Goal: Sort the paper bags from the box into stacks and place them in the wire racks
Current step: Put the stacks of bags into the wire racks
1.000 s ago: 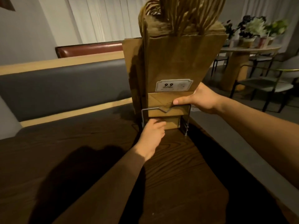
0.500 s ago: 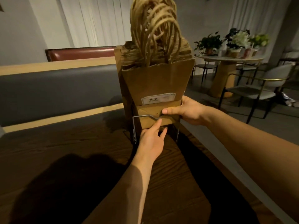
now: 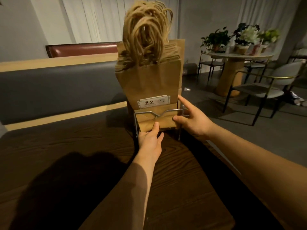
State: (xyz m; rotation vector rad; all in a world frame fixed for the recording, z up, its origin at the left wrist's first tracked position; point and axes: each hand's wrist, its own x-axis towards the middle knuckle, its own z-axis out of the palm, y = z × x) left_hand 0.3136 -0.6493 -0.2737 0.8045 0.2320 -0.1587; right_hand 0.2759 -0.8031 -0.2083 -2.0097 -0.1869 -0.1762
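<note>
A thick stack of brown paper bags [image 3: 149, 83] stands upright in a wire rack [image 3: 172, 110] near the far right edge of the dark wooden table [image 3: 83, 155]. Twine handles [image 3: 146, 30] bunch up above the stack, and a white label [image 3: 153, 102] marked 9.9 faces me. My left hand [image 3: 150, 141] grips the folded bottom of the front bags, thumb on the front and fingers underneath. My right hand [image 3: 192, 122] holds the stack's lower right side at the rack, thumb on the front fold and index finger stretched up along the edge.
A grey padded bench back [image 3: 58, 90] with wooden trim runs behind the table. To the right, across open floor, a round table [image 3: 232, 58] carries potted plants, with metal-framed chairs [image 3: 265, 85] around it. The table's right edge lies just beside the rack.
My left hand has shifted from the rack's lower left corner to under the bags' folded bottom. My right hand has slid from the front fold to the stack's right side, index finger now raised.
</note>
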